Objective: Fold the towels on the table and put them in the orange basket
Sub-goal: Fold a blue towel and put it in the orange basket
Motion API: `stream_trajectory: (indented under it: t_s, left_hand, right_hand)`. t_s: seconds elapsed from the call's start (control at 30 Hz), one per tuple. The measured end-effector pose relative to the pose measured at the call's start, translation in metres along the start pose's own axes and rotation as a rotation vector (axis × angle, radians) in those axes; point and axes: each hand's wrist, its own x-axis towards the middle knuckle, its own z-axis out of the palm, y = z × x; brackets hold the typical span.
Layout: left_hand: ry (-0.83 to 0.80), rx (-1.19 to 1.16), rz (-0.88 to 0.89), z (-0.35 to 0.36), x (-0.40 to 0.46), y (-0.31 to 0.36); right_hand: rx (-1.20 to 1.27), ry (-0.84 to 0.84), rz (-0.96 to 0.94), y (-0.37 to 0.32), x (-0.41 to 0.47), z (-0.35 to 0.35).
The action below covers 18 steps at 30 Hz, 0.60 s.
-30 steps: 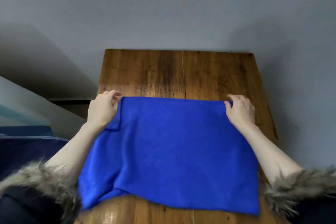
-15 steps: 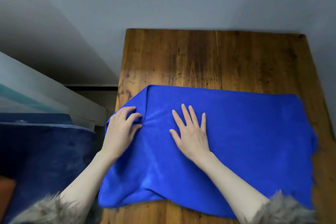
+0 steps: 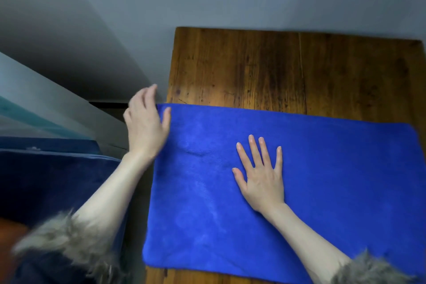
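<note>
I've got the blue towel lying flat on the table, long axis left–right. My right hand is pressed on it, fingers straight; my left hand is at its far-left corner, loose, gripping nothing. Risk: the left edge overhangs the table — a careless pull drags it off.

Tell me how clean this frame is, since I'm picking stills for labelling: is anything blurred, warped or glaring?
Head view: the left hand and its fur cuff are smeared by motion blur; the right hand on the blue towel is fairly sharp. Wide-angle distortion makes the table edges slant. A soft sheen brightens the wood above the towel; the lower left corner is dark.
</note>
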Motion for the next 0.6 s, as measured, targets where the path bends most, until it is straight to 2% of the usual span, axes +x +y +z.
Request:
stream_trajectory:
  t_s: [0.07,0.13,0.23,0.47,0.6]
  left_hand:
    - [-0.056,0.088,0.201,0.013,-0.024,0.009]
    - [-0.197,0.129,0.288,0.03,-0.049,0.015]
    - [-0.298,0.229,0.322,0.048,-0.068,0.013]
    - [-0.309,0.323,0.361,0.046,-0.059,-0.005]
    - [-0.32,0.277,0.303,0.044,-0.067,0.009]
  right_hand:
    - [-0.003,0.007,0.001,0.0,0.0,0.0]
    - [-0.002,0.014,0.001,-0.001,0.0,0.0]
    - [-0.013,0.027,-0.002,-0.001,0.001,0.001]
    - [-0.03,0.024,-0.019,-0.008,0.008,0.001]
    - [0.087,0.051,-0.061,-0.002,0.003,-0.01]
